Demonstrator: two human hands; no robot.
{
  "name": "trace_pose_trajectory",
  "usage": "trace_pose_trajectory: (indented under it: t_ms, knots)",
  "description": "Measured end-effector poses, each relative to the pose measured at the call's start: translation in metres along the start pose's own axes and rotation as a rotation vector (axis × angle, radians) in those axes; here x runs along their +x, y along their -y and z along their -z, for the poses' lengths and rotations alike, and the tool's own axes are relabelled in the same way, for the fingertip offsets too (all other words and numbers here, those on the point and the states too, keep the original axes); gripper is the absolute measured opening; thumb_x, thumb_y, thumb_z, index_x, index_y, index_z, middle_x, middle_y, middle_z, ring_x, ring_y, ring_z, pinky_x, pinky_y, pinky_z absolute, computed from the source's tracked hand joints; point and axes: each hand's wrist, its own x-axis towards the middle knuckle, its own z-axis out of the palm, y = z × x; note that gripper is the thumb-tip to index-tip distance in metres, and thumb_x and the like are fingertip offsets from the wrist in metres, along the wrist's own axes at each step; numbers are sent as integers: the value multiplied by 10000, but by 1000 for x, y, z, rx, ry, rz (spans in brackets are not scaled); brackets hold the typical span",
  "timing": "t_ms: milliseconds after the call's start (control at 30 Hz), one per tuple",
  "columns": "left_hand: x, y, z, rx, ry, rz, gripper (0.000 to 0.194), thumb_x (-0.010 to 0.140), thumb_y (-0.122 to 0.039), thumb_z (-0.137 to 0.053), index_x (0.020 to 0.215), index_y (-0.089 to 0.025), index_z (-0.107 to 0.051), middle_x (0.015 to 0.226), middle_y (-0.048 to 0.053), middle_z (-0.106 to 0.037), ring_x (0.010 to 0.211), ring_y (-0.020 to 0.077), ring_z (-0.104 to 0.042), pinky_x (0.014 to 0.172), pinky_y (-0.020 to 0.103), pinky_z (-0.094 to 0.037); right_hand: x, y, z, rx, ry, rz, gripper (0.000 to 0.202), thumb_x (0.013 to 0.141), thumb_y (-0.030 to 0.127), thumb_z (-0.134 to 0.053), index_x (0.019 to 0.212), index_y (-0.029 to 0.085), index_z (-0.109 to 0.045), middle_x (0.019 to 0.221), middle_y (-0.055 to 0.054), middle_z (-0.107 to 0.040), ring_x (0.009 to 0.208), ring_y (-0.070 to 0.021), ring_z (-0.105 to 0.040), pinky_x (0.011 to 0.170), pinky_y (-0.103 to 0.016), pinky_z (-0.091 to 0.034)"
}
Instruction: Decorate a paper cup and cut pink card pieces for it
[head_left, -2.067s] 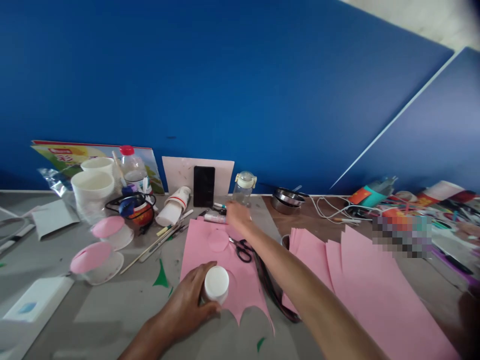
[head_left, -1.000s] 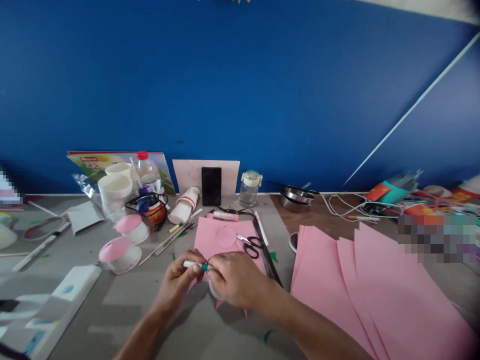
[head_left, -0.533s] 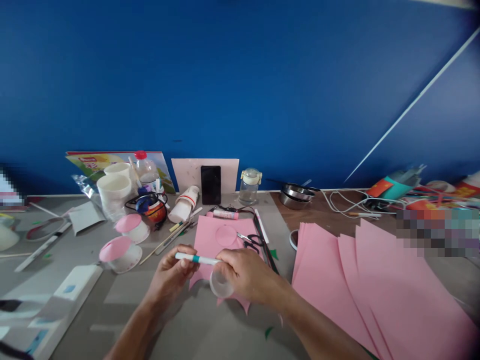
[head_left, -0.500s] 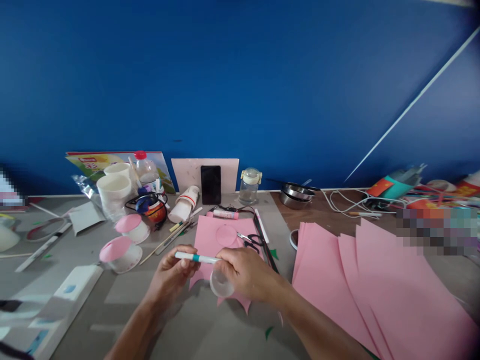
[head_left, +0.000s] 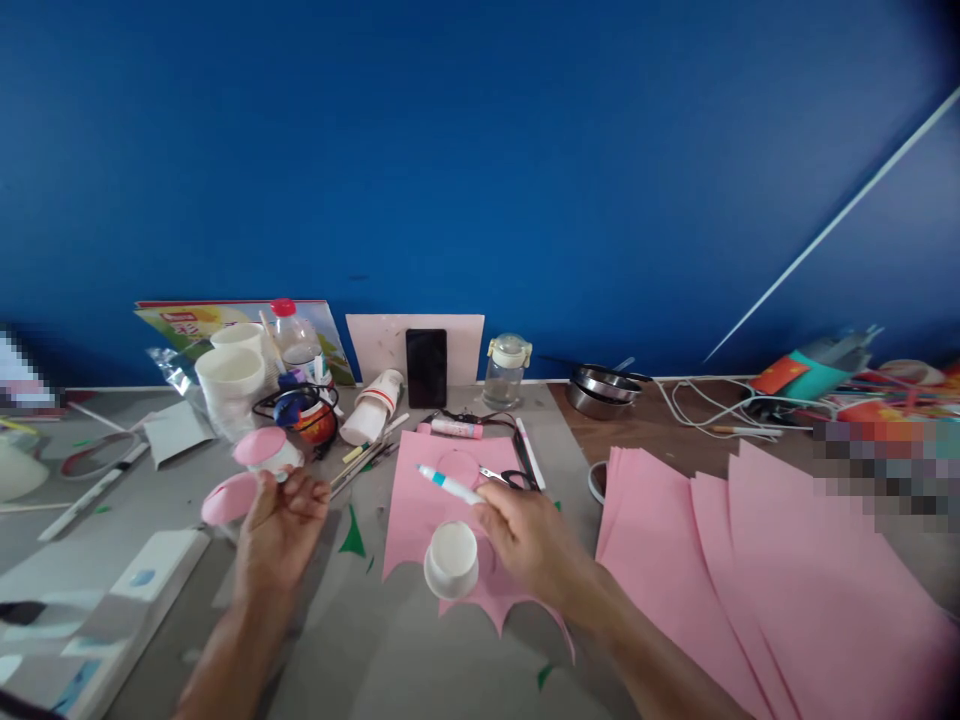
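Observation:
My right hand (head_left: 529, 530) grips a white marker with a teal band (head_left: 452, 484), its end pointing up and left over the pink sheet (head_left: 420, 500). Just left of that hand, a white paper cup (head_left: 454, 548) stands upside down on the scalloped lower edge of the sheet. My left hand (head_left: 281, 525) is held palm up with curled fingers, in front of two white cups with pink paper tops (head_left: 259, 445). A small white bit shows at its fingertips; I cannot make out whether it is held. Scissors (head_left: 514, 478) lie on the sheet by a drawn circle (head_left: 457, 467).
A pink stack of paper (head_left: 675, 560) lies at the right. Along the back are a dark phone (head_left: 427, 368), a glass jar (head_left: 505, 370), metal bowls (head_left: 604, 388), stacked white cups (head_left: 231, 385) and a red-capped bottle (head_left: 296, 335). Green scraps (head_left: 352, 535) are scattered about.
My left hand has left the marker and moved left towards the pink-topped cups. My right hand has moved slightly right with the marker, now tilted. The white cup now stands apart from my hands.

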Motion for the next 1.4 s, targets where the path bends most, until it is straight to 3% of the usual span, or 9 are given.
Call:
trace_pose_trajectory:
  t_ms: [167, 300, 400, 500, 633, 800, 967, 1200, 1400]
  knots:
    - [-12, 34, -11, 242, 164, 77, 171, 775, -333, -672, 804, -170, -629, 792, 14, -621, 694, 134, -598, 675, 261, -500, -1, -14, 5, 622, -173, 115, 351, 991, 354, -357, 1274, 244, -533, 710, 18, -541, 578, -117, -457, 594, -250, -409]
    - [-21, 47, -6, 612, 233, 44, 114, 750, -282, -666, 758, -182, -612, 678, -15, -559, 639, 129, -535, 636, 243, -432, 1, -25, -8, 911, -351, 212, 280, 963, 345, -441, 1149, 274, -638, 744, 9, -515, 606, -120, -462, 607, -276, -428]
    - [-27, 44, -4, 969, 440, 17, 127, 805, -292, -593, 738, -186, -610, 671, -12, -531, 627, 135, -489, 609, 247, -403, 3, -35, -14, 997, -387, 159, 238, 946, 361, -481, 1030, 245, -671, 750, -1, -523, 631, -129, -497, 636, -292, -444]
    - [-36, 42, -6, 1204, 631, 21, 175, 766, -280, -646, 919, -196, -634, 881, 35, -615, 781, 179, -556, 718, 284, -455, 4, -39, -10, 1033, -313, 148, 358, 933, 471, -484, 1221, 269, -552, 897, -40, -605, 818, -177, -593, 786, -346, -475]
    - [-44, 51, -11, 1345, 699, 17, 649, 625, -278, -775, 1227, -199, -547, 1209, 122, -571, 1063, 279, -541, 875, 371, -473, 1, -35, -2, 887, -74, 292, 753, 788, 681, -571, 1375, 277, -327, 1276, -125, -557, 1249, -257, -493, 1048, -447, -356]
    - [-45, 62, -15, 1572, 740, -116, 496, 628, -337, -767, 1081, -181, -643, 970, 87, -632, 909, 273, -547, 860, 430, -446, -5, -30, -5, 423, 249, 202, 932, 624, 403, -841, 1389, 220, -340, 1418, -156, -460, 1348, -293, -398, 1094, -428, -313]
    - [-44, 61, -12, 1436, 713, -68, 364, 700, -378, -712, 994, -175, -639, 896, 58, -600, 834, 236, -529, 751, 347, -440, -8, -31, -18, 294, 259, 70, 787, 672, 257, -789, 1352, 205, -397, 1284, -149, -559, 1203, -320, -525, 996, -440, -401]
    - [-32, 57, -6, 656, 455, 53, 490, 803, -613, -546, 635, -162, -638, 665, 34, -538, 619, 154, -452, 578, 270, -378, 8, -36, -20, 900, 66, -16, 594, 671, 341, -803, 1137, 240, -449, 994, -20, -581, 892, -169, -575, 770, -287, -473]
    - [-36, 50, -18, 366, 263, 320, 192, 725, -342, -734, 813, -191, -653, 575, -50, -466, 533, 101, -414, 524, 207, -373, 17, -34, -22, 1074, 92, 15, 601, 644, 354, -840, 1109, 261, -471, 935, 10, -560, 848, -139, -551, 715, -239, -460]
